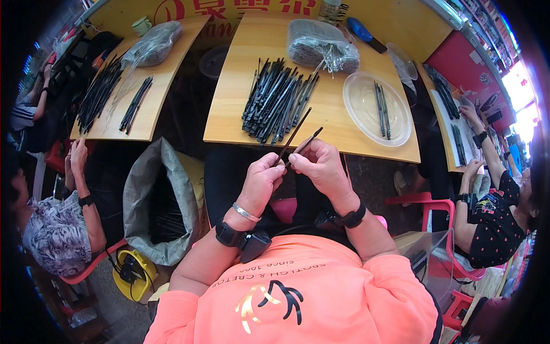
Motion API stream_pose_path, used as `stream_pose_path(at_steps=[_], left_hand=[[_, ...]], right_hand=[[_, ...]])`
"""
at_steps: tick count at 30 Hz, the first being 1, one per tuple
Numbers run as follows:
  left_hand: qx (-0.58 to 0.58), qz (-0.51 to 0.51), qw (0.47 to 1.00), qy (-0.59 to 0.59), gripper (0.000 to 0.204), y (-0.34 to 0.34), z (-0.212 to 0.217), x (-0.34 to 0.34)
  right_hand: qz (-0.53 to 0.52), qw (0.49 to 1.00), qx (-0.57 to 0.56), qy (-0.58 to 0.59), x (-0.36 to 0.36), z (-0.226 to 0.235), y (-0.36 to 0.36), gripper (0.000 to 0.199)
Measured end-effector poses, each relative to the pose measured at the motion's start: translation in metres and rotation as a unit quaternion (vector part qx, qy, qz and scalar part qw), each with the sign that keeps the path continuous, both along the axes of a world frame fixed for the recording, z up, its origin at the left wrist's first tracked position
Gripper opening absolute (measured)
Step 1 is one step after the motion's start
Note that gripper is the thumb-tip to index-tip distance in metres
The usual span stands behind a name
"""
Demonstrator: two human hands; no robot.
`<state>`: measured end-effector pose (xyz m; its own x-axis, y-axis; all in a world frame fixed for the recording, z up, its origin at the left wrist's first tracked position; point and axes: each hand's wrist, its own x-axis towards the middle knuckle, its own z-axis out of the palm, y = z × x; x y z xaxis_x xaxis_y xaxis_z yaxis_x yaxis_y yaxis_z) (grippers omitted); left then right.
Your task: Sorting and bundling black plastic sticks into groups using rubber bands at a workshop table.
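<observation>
In front of the wooden table (229,109) and just off its near edge, my two hands nearly meet. My left hand (260,183) is closed around a slim black stick (294,135) that slants up toward the table. Between thumb and fingers, my right hand (322,167) pinches a second thin dark stick (313,137), its tip pointing up and right. The lower ends of both sticks are partly hidden by my fingers. A loose pile of similar black sticks (275,100) lies on the tabletop beyond my hands. Several more sticks (382,112) rest on a round clear plastic lid (356,125).
A clear bag of dark thin pieces (321,47) and a blue-handled tool (365,33) lie at the table's back. Left of my legs stands an open woven sack (137,200) with black sticks inside. People work at tables on both sides; a pink chair (444,221) is at right.
</observation>
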<state>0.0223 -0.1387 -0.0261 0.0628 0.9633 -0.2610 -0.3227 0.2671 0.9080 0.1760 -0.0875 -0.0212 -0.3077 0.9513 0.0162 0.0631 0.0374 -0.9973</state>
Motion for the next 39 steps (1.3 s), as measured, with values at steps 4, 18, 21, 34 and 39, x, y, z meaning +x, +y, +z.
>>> stream_pose_path(at_steps=[4,18,21,34,39], left_hand=[[0.006,0.002,1.000,0.016,0.010,0.000,0.002,0.000],[-0.003,0.019,0.999,0.045,0.010,-0.001,0.003,-0.003],[0.013,0.026,0.997,0.071,0.012,-0.001,0.002,-0.004],[0.010,-0.025,0.999,0.021,0.011,-0.001,0.008,-0.001],[-0.012,-0.112,0.994,-0.008,0.014,-0.004,0.004,0.000]], right_hand=[[-0.012,1.000,0.003,0.020,-0.006,-0.001,-0.005,0.012],[0.050,0.987,-0.128,0.081,0.003,-0.005,0.008,0.017],[0.062,0.987,-0.118,0.089,0.004,-0.008,0.009,0.019],[0.075,0.988,-0.083,0.102,-0.001,0.009,0.004,0.020],[0.063,0.992,-0.068,0.080,0.005,0.016,0.008,0.015]])
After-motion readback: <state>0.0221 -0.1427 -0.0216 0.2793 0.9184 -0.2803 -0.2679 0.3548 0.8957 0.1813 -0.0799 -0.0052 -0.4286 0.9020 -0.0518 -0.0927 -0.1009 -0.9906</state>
